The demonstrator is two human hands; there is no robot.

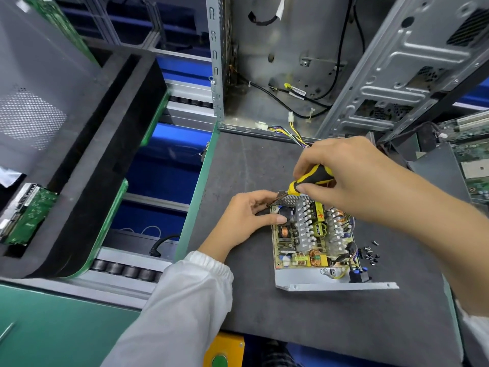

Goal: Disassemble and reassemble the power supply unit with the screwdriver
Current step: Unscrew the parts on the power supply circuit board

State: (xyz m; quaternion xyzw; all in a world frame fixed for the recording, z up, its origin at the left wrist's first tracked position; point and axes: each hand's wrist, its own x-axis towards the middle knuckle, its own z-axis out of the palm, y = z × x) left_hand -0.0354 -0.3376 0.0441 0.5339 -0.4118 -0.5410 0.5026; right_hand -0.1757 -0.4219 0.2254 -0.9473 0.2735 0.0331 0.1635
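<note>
An open computer case (pixel 291 62) stands at twelve o'clock on the dark grey worktop (pixel 330 319), with loose black cables and a bundle of coloured wires with white plugs (pixel 280 128) trailing from its lower edge. A second bare metal chassis (pixel 412 70) leans at about one o'clock. At nine o'clock a black foam tray (pixel 87 165) carries a green circuit board (pixel 25 215) in its near end, and roller conveyor rails run between the tray and the worktop.

The power supply unit (pixel 315 239) lies near the middle of the worktop with its cover off, so the yellowed board, two rows of finned heat sinks, copper coils and a large black capacitor are exposed. Its metal base plate sticks out toward six o'clock.

The right hand (pixel 344 176) comes in from three o'clock, fingers and thumb curled round the yellow and black handle of the screwdriver (pixel 309 180). The tool slants down toward the unit's corner at about eleven o'clock, beside a perforated metal wall; the tip itself is too small to make out.

The left hand (pixel 246 215), in a white sleeve, reaches in from seven o'clock. Its thumb presses against the unit's nine o'clock side at the black capacitor and its fingers curl round that same far corner, steadying it.

A small cluster of dark loose screws (pixel 370 254) lies on the worktop just beside the unit at three o'clock.
</note>
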